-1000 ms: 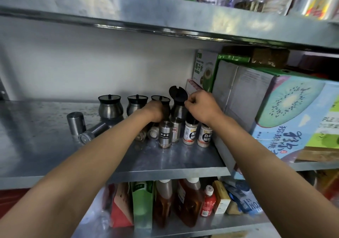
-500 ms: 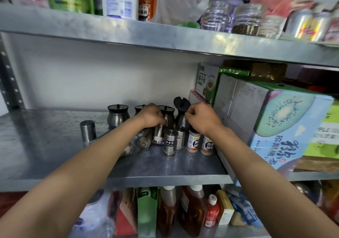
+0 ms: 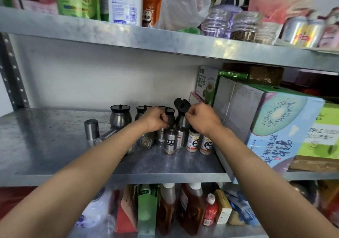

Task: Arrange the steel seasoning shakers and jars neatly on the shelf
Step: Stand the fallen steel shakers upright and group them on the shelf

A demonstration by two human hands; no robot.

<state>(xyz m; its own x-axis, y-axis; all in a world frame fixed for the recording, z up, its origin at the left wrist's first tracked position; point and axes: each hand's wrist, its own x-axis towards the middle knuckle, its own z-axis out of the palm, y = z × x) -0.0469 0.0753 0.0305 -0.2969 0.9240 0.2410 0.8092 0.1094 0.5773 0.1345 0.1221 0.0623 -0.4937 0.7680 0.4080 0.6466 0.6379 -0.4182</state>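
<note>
A: Entry. Where do the steel pieces stand on the shelf [image 3: 55, 146]?

B: Four round jars [image 3: 120, 116] with black lids in a back row at about 12 o'clock; the rightmost jar's lid [image 3: 180, 104] is tipped up. In front, a labelled shaker [image 3: 170, 141] stands upright. A plain shaker [image 3: 91, 130] stands apart at 9 o'clock, and another shaker [image 3: 105, 137] lies on its side just beside it.

A: Hands?

B: Left hand [image 3: 156, 118] is curled at the third jar's neck; an actual grip cannot be confirmed. Right hand [image 3: 201, 117] is curled at the open jar, apparently pinching near the lid; contact hidden.

A: Step?

B: Judged: tidying the back row. Next calls for seating the lid flat, then righting the fallen shaker.
</note>
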